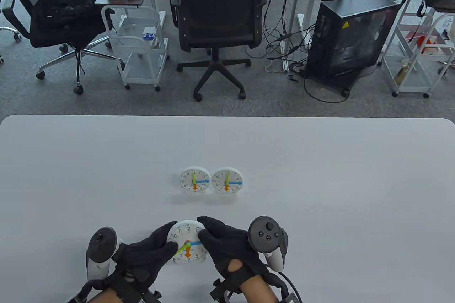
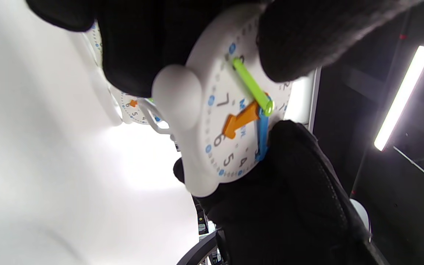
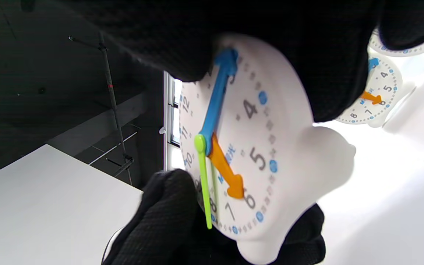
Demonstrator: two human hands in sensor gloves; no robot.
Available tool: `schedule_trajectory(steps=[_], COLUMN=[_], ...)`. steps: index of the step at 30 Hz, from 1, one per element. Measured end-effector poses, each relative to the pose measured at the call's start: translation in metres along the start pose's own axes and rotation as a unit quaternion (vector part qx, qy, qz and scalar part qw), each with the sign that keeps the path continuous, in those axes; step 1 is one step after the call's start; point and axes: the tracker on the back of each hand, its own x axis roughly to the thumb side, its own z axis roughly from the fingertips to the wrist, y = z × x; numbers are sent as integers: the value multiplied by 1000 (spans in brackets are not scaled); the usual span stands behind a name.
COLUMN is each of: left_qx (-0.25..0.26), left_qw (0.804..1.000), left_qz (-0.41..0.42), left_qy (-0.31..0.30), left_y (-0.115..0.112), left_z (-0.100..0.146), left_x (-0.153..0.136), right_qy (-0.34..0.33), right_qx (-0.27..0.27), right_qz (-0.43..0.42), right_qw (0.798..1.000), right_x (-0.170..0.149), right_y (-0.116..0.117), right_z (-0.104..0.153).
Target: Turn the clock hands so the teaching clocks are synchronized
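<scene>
Both hands [image 1: 149,256] [image 1: 231,246] hold near clock [image 1: 187,242]; two clocks [image 1: 194,179] [image 1: 227,180] touching, farther back.

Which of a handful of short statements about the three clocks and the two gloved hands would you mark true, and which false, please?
1. Both hands hold the near clock. True: the left hand and right hand grip its sides.
2. The near clock's green hand points to 12. False: it points near 8.
3. The two far clocks stand side by side. True.
4. The near clock's orange hand points to 3. False: it points to 6.
5. The far clocks' blue hands point toward 9. False: toward 3.
</scene>
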Motion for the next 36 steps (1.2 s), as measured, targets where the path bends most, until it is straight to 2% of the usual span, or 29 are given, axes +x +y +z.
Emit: schedule_trajectory(steps=[5,12,36], left_qx=[-9,-3,8], left_qw=[995,991,996], left_qz=[-94,-128,-85], left_qy=[-38,-45,-39], left_y=[-5,-4,0], left_z=[1,1,1], left_x=[9,10,5], right_qy=[-3,-2,-16], right_qx=[-16,-19,-17], right_qz=[-4,-8,15], right_qw=[1000,1000,1000], right_x=[0,0,1], right_y=[-2,-1,0], right_z=[1,1,2])
